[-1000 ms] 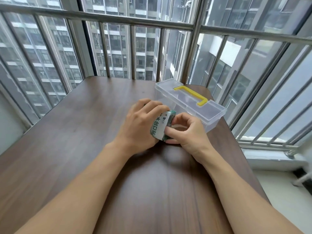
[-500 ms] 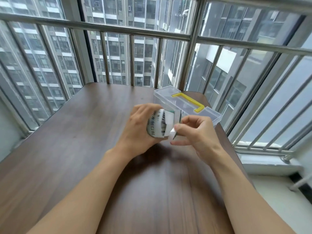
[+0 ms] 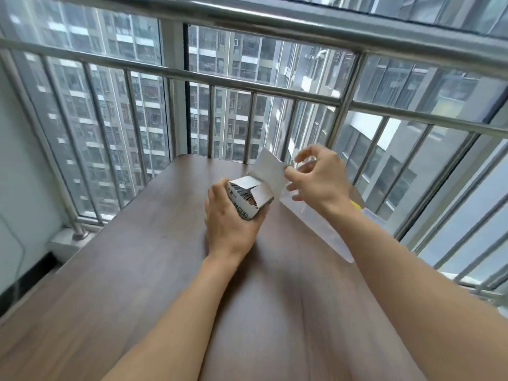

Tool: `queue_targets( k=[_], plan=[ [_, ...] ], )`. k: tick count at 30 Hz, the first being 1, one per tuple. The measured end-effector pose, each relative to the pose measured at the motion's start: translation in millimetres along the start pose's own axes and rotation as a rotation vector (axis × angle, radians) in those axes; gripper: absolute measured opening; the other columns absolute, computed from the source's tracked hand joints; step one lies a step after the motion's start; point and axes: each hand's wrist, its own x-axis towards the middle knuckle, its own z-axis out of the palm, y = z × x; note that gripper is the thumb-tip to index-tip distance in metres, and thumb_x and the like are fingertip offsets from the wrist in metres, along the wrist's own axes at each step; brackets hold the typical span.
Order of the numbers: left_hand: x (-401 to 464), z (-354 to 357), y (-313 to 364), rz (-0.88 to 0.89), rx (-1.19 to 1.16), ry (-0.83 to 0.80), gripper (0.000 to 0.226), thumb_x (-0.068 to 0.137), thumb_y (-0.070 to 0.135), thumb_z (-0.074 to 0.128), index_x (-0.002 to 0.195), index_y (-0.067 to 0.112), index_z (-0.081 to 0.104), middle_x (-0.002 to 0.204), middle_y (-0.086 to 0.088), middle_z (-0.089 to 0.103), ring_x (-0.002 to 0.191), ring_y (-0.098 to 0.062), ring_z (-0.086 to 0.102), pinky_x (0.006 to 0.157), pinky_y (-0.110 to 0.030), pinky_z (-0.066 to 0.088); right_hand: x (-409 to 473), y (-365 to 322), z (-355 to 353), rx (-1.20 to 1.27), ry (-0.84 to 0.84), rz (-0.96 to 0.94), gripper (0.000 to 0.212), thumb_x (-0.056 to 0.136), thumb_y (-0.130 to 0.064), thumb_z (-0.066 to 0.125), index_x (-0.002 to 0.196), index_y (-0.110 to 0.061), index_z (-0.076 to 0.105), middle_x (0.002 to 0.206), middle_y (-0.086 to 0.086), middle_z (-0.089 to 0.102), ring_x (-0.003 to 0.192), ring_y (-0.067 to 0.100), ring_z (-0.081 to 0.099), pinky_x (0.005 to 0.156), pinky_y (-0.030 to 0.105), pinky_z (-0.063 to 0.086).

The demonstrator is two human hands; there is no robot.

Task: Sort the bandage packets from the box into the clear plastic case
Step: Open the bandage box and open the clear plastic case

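lifted since before, one box (image 3: 248, 198) gripped by left hand (image 3: 229, 215); right hand (image 3: 316, 174) pinches its flap (image 3: 268, 171).

The case (image 3: 324, 229) at the worktop's (image 3: 137, 270) right edge is mostly hidden behind the right hand (image 3: 316, 180) and forearm, and blurred. Packets (image 3: 248, 198) inside the open box (image 3: 251, 198) are too blurred to count. The left hand's (image 3: 231, 224) fingers hide behind the box.

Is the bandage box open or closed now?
Open. The left hand holds the box; its top flap is lifted, pinched by the right hand, and packet edges show inside.
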Motion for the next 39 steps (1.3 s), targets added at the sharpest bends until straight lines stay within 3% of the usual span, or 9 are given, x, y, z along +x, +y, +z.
queue_targets(
  k=[2,6,8,13,16,21,29,34,39],
  plan=[
    [6,0,-9,-0.084,-0.024,0.045,0.084,0.067,0.055,0.081,0.127,0.028,0.030,0.125,-0.003,0.051,0.115,-0.031,0.054,0.093,-0.055,0.048,15,6,-1,0.123,-0.035,0.210,0.027,0.085,-0.021,0.077,0.101,-0.005,0.062,0.092,0.020,0.073,0.071,0.022,0.072,0.064,0.046,0.063],
    [10,2,-26,-0.213,0.037,0.079,0.092,0.071,0.046,0.082,0.138,0.022,0.024,0.134,-0.010,0.042,0.124,-0.037,0.048,0.102,-0.055,0.041,32,59,-27,-0.691,-0.254,0.234,0.096,0.054,-0.090,0.065,0.118,-0.019,0.057,0.114,0.002,0.062,0.106,0.027,0.059,0.090,0.046,0.052],
    [10,2,-23,-0.240,0.099,0.098,0.105,0.063,0.052,0.085,0.140,0.017,0.023,0.135,-0.014,0.040,0.124,-0.039,0.045,0.105,-0.054,0.038,25,82,-37,-0.770,-0.369,0.329,0.117,0.035,-0.101,0.059,0.126,-0.028,0.051,0.121,-0.001,0.059,0.112,0.026,0.056,0.096,0.048,0.048],
    [-1,-15,15,0.370,-0.001,0.355,0.077,0.072,0.037,0.083,0.129,0.005,0.043,0.132,-0.022,0.046,0.124,-0.038,0.043,0.107,-0.044,0.037,3,89,-59,-0.664,-0.537,0.098,0.102,0.061,-0.066,0.074,0.150,-0.037,0.034,0.148,-0.007,0.048,0.133,0.017,0.047,0.110,0.042,0.039],
    [-20,-16,40,0.632,-0.127,0.077,0.067,0.072,0.033,0.084,0.123,0.008,0.050,0.126,-0.019,0.052,0.121,-0.031,0.050,0.103,-0.039,0.041,-11,87,-75,-0.591,-0.651,-0.097,0.096,0.067,-0.045,0.083,0.151,-0.037,0.037,0.150,-0.014,0.045,0.134,0.004,0.042,0.117,0.038,0.033],
    [-27,7,27,0.408,-0.129,-0.460,0.110,0.066,0.053,0.086,0.152,0.012,0.030,0.151,-0.001,0.036,0.142,-0.013,0.035,0.119,-0.031,0.030,-41,92,-109,-0.840,-0.619,-0.321,0.090,0.070,-0.043,0.082,0.150,-0.031,0.041,0.154,-0.008,0.038,0.136,0.014,0.041,0.114,0.027,0.034],
    [-30,24,13,-0.141,-0.303,-0.610,0.126,0.057,0.017,0.097,0.157,0.020,0.021,0.147,0.007,0.041,0.124,0.005,0.042,0.094,0.005,0.028,-46,92,-118,-1.043,-0.655,-0.413,0.053,0.072,-0.032,0.068,0.121,-0.017,0.054,0.112,0.001,0.060,0.093,0.023,0.059,0.077,0.039,0.052],
    [-28,25,19,-0.215,-0.423,-0.634,0.113,0.065,-0.006,0.087,0.155,0.009,0.019,0.136,0.009,0.044,0.095,0.030,0.050,0.080,0.005,0.037,-18,69,-130,-0.912,-0.712,-0.287,0.075,0.065,-0.027,0.077,0.137,-0.025,0.058,0.088,-0.020,0.051,0.073,-0.008,0.049,0.068,0.010,0.039],
    [-25,22,5,-0.147,-0.375,-0.671,0.102,0.059,0.012,0.095,0.144,0.018,0.039,0.127,0.010,0.061,0.111,0.006,0.060,0.092,-0.010,0.044,-38,72,-114,-1.060,-0.637,-0.377,0.064,0.065,-0.040,0.067,0.126,-0.025,0.057,0.086,-0.012,0.059,0.081,0.018,0.059,0.070,0.037,0.056]
  ],
)
